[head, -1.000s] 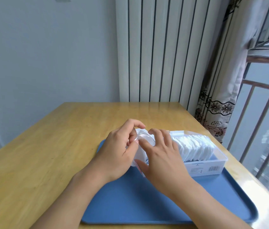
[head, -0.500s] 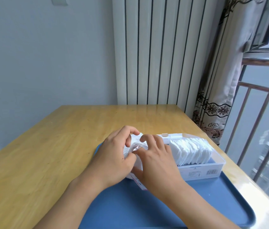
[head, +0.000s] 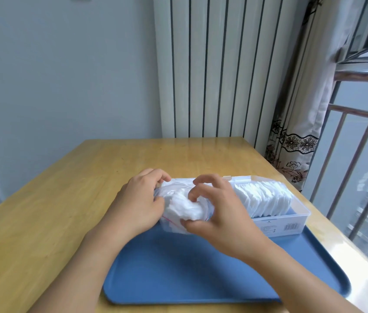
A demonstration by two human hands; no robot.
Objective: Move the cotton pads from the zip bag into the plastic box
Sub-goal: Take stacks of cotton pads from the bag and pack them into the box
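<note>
A clear zip bag [head: 174, 195] with a red seal line sits at the left end of the clear plastic box [head: 291, 224], on the blue tray [head: 201, 272]. My left hand [head: 140, 204] grips the bag's left side. My right hand [head: 219, 206] pinches a bunch of white cotton pads [head: 185, 207] at the bag's mouth, thumb below and fingers above. A row of several white pads [head: 264, 199] stands on edge in the right part of the box.
The tray lies on a wooden table [head: 54, 211], near its right edge. Behind the table stand a white radiator [head: 219, 68] and a patterned curtain [head: 296, 141]. A railing [head: 359, 168] and window are on the right.
My hands have drawn apart a little, and a bunch of cotton pads now shows between them at the bag's mouth. The camera has shifted slightly.
</note>
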